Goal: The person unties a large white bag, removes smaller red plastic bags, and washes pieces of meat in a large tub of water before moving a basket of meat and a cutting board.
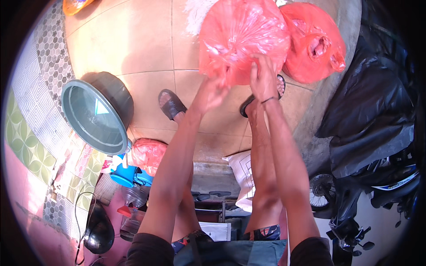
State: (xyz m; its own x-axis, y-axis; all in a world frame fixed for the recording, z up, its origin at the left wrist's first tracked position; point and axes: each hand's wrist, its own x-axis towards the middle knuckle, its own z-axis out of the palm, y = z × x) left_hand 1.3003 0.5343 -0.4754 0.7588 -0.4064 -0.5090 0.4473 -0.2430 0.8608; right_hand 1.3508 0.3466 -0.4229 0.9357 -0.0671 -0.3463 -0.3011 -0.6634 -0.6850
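A large red plastic bag (pixel 246 30), full and rounded, stands on the tiled floor in front of me. Its film is gathered into creases near the middle of the top. My left hand (pixel 211 94) pinches the film at the near left edge, with the fingertips blurred. On the near right side, my right hand (pixel 264 78) has its fingers curled onto the same bag. A second red plastic bag (pixel 308 23) sits against it on the right. Pinkish contents show through a gap in that bag's top. The contents of the larger bag cannot be made out.
A grey plastic basin (pixel 114 84) stands at the left by the patterned tiles. Near my left leg are a smaller red plastic bag (pixel 149 153) and a blue bucket (pixel 123 174). A black cover (pixel 369 96) and a motorcycle (pixel 349 229) occupy the right side.
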